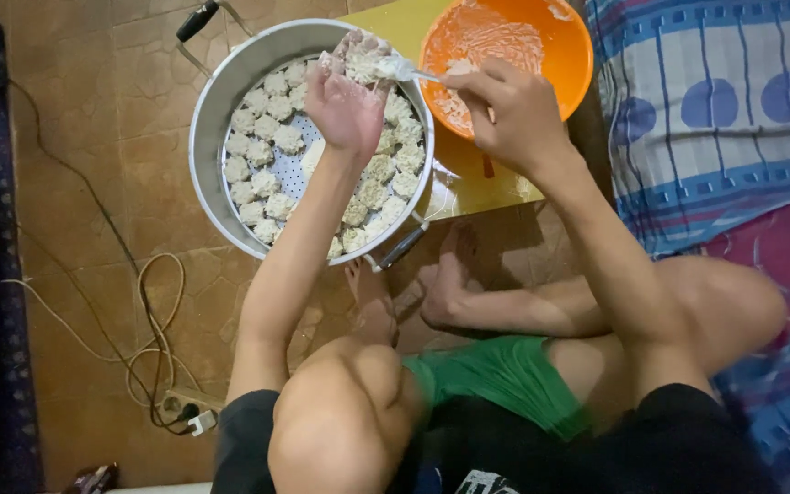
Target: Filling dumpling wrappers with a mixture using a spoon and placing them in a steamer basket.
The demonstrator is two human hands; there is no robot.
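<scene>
Seated cross-legged on a tiled floor, a person cups a half-made dumpling (358, 57) in the left hand (347, 105), fingers curled up around the thin wrapper, while the right hand (514, 114) pinches the handle of a spoon (404, 69) and presses its bowl into the pale filling. The dumpling sits in the raised left palm, above the far rim of a round metal steamer tray (208, 137) whose perforated bottom is already lined with rows of finished dumplings (267, 146). Just beside the tray, on a yellow board (468, 187), stands an orange bowl (571, 50) smeared with what looks like the remaining filling. The wrapper appears soft, light and easily torn, the filling wet and sticky, so the piece seems best held from below in a loose cupped palm, with pressure only at the gathered sides and never on the open top. A patterned blue cloth (715, 110) lies at the right, and loose cables (153, 311) trail over the floor at the left
</scene>
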